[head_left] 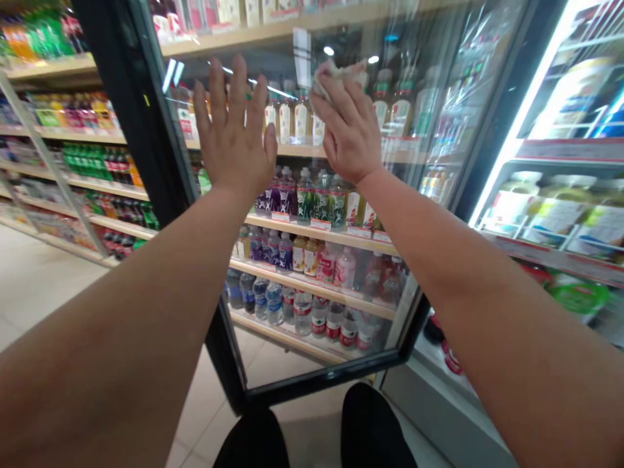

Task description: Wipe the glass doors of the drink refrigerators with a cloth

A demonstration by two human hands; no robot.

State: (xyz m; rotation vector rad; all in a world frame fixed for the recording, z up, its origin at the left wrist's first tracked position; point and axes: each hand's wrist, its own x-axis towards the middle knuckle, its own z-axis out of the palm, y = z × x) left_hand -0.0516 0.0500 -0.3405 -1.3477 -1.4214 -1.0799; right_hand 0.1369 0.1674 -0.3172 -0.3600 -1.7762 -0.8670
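Note:
A glass door (pixel 312 364) in a black frame stands swung out in front of me, and bottles show through its pane. Against the upper left of the glass, my left hand (pixel 236 140) is spread, fingers apart, with nothing in it. Higher on the pane and to the right, my right hand (pixel 353 127) is closed over a crumpled whitish cloth (pixel 329 75). Part of the cloth sticks out past the fingers; the palm side is hidden. Light reflections and faint streaks lie on the glass around both hands.
At the right is the lit cooler (pixel 546 253) with large bottles on its racks. Shelves of drinks (pixel 112 185) run along the left. Behind the glass, bottles (pixel 312 315) line several shelves. Pale floor tiles (pixel 43 286) lie below, with my dark-clad legs (pixel 373 429) near the door's bottom edge.

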